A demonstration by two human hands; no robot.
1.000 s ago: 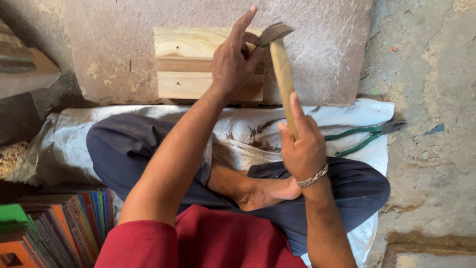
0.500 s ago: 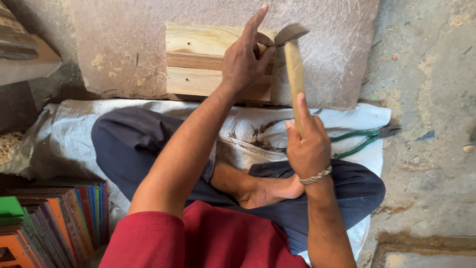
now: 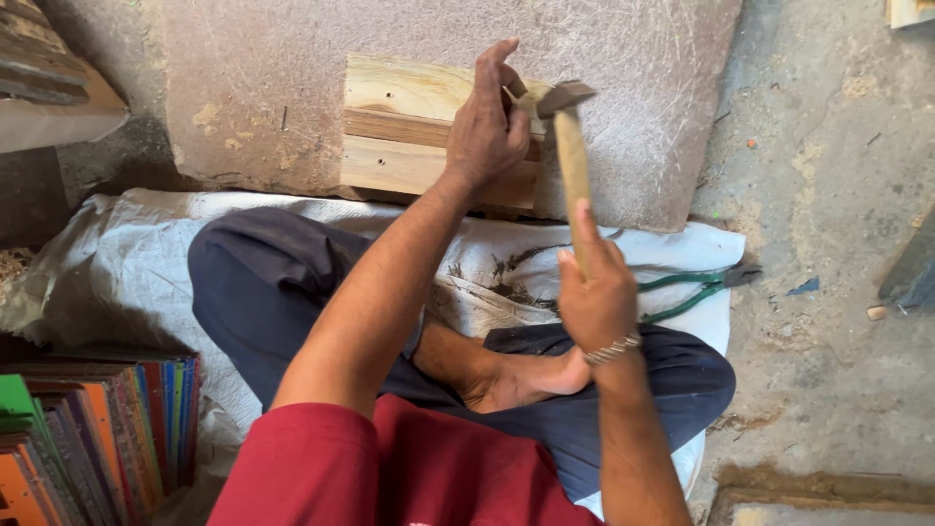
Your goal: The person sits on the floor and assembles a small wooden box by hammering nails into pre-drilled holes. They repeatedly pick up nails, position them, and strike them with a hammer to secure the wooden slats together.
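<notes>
My right hand (image 3: 596,294) grips the wooden handle of a hammer (image 3: 570,156), index finger stretched along it. Its metal head hangs just right of my left hand's fingertips. My left hand (image 3: 487,127) rests on a small wooden panel (image 3: 409,131) made of pale boards with a darker strip across, fingers pinched at its right edge; whatever they pinch is too small to make out. The panel lies on a flat stone slab (image 3: 292,78).
I sit cross-legged on a white sack (image 3: 117,263). Green-handled pliers (image 3: 696,287) lie on the sack's right end. A stack of coloured boards (image 3: 88,429) stands at lower left, rough timber (image 3: 39,68) at upper left. Bare concrete floor spreads to the right.
The hammer has shifted slightly; its head stays close beside my left fingertips. The left hand remains on the panel's right edge.
</notes>
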